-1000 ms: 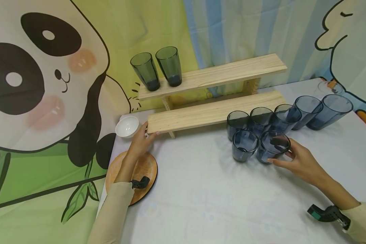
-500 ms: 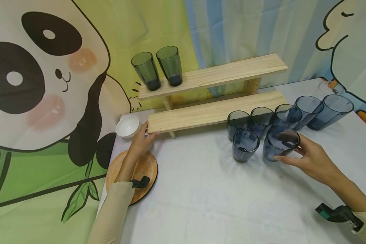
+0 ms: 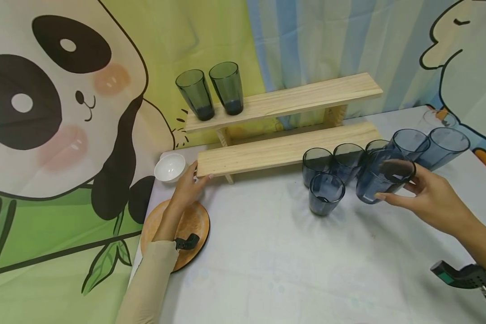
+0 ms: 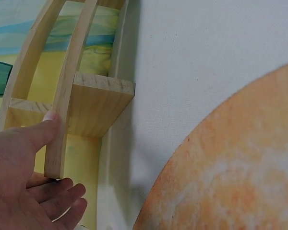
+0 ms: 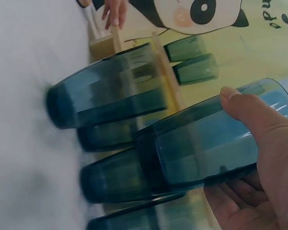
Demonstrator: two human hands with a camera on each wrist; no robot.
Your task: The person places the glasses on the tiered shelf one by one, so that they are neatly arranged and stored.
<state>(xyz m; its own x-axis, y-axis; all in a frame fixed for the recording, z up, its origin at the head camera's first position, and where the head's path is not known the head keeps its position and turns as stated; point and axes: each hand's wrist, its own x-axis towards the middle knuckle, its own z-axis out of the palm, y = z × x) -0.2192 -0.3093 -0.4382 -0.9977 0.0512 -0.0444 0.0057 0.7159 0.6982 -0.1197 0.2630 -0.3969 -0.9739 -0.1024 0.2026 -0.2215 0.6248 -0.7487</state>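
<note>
One blue glass held above the tabletop

We judge it stiff, moderately heavy, slick and breakable, best held around its middle. It hangs towards the tabletop's far right corner, the right grip clasping its sides. We see the left grip pinching the wooden shelf's near left end. Other blue glasses crowd close by; a printed drape backs the tabletop's far edge.
</note>
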